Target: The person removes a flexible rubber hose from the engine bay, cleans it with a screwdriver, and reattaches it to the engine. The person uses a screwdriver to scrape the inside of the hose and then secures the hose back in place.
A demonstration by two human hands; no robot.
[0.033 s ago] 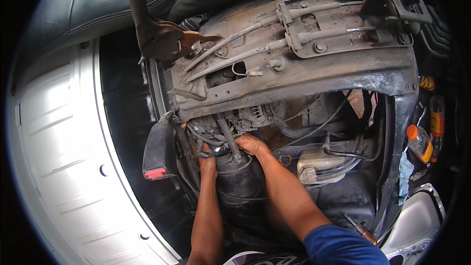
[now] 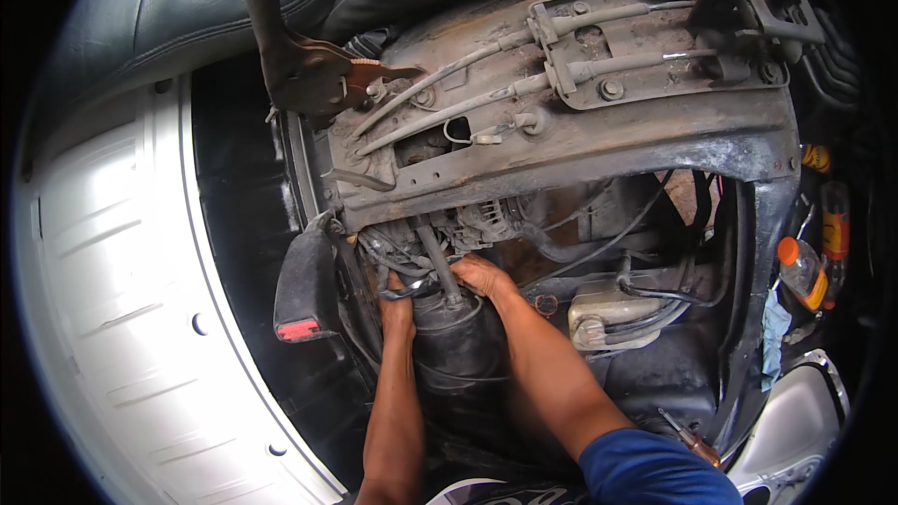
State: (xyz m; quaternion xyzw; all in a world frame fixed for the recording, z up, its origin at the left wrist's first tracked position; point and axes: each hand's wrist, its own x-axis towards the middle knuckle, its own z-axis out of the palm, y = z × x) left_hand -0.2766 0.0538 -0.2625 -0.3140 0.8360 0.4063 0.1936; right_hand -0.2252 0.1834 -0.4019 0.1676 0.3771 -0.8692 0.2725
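Note:
Both my hands reach down into the engine bay beneath the seat, at the top of a black cylindrical canister (image 2: 456,348). My left hand (image 2: 397,307) is at the canister's left side, its fingers hidden behind a black hose (image 2: 412,290). My right hand (image 2: 479,274) bends over the canister's top right edge, fingers curled in against the parts there; what they hold is hidden. Between the two hands a grey tube (image 2: 436,257) runs down into the canister's top. Wires and hoses (image 2: 388,252) crowd the space just beyond my left hand.
A dusty metal crossmember (image 2: 561,145) with cables spans the far side. Left are a seat belt buckle (image 2: 306,295) and a white panel (image 2: 103,271). Right are a whitish reservoir (image 2: 613,318), a screwdriver (image 2: 690,438), a blue cloth (image 2: 774,341) and an orange-capped bottle (image 2: 802,273).

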